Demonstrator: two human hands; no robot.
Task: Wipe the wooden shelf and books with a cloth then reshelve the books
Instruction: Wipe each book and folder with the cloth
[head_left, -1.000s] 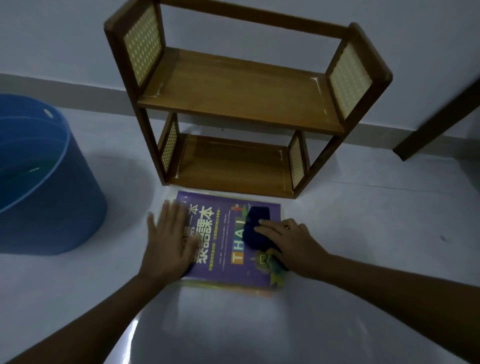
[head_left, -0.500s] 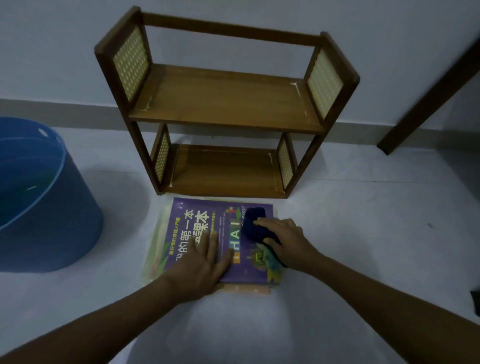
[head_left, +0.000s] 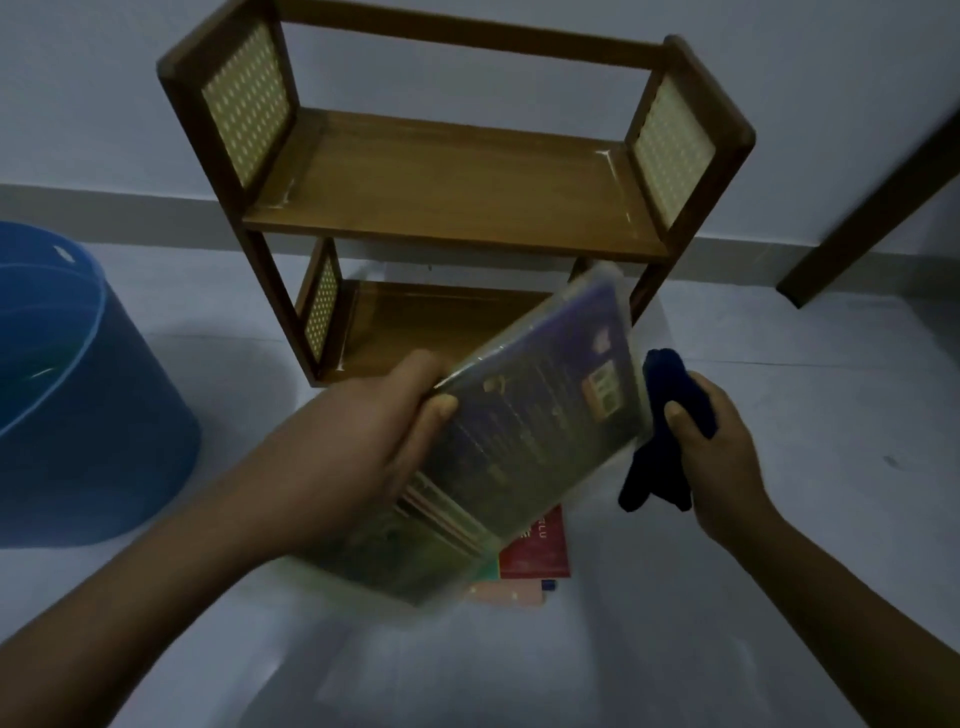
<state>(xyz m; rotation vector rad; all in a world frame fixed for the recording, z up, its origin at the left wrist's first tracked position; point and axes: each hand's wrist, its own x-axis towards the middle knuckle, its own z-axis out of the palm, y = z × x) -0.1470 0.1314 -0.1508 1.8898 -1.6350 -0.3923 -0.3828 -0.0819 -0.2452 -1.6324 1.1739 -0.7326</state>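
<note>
My left hand (head_left: 363, 441) grips the purple book (head_left: 540, 415) by its left edge and holds it tilted in the air, back cover up, in front of the shelf. Beside the book's right edge, my right hand (head_left: 722, 457) holds the dark blue cloth (head_left: 670, 415) bunched, with its ends hanging down. A red book (head_left: 540, 551) and a pink one (head_left: 509, 592) lie on the floor under the lifted book. The two-tier wooden shelf (head_left: 447, 176) stands against the wall with both boards bare.
A large blue plastic tub (head_left: 78, 415) stands on the pale floor at the left. A dark wooden leg or beam (head_left: 872, 197) slants down at the right by the wall. Pale floor (head_left: 779, 364) lies to the shelf's right.
The purple book lay flat under both hands, the right wiping it with the cloth. Now my left hand has lifted and turned it over, and my right hand has come off with the cloth.
</note>
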